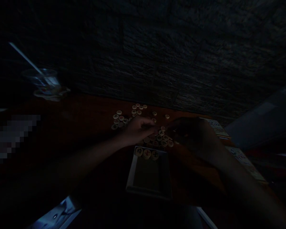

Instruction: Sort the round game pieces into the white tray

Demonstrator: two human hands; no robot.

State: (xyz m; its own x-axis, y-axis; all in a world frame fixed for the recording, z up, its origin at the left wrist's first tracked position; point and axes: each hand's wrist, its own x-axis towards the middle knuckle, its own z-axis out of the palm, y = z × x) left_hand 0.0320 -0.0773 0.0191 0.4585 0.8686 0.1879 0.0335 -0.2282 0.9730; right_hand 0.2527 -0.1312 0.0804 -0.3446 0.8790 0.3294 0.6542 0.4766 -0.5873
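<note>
The scene is very dark. Several round pale game discs (135, 113) with marks on them lie scattered on a reddish wooden table (85, 117). My left hand (139, 130) rests over the pile, fingers curled onto discs near the middle. My right hand (193, 135) is in deep shadow just to the right, fingertips meeting the left hand above the discs; I cannot tell what it holds. A shallow rectangular box (132, 168) stands in front of the hands, with three discs (146, 154) lined up along its far edge.
A clear plastic cup (44, 81) with a straw stands at the far left of the table. A dark stone wall (171, 57) rises behind the table. Printed sheets or a folded board (243, 159) lie at the right. A pale object (57, 216) shows at the bottom left.
</note>
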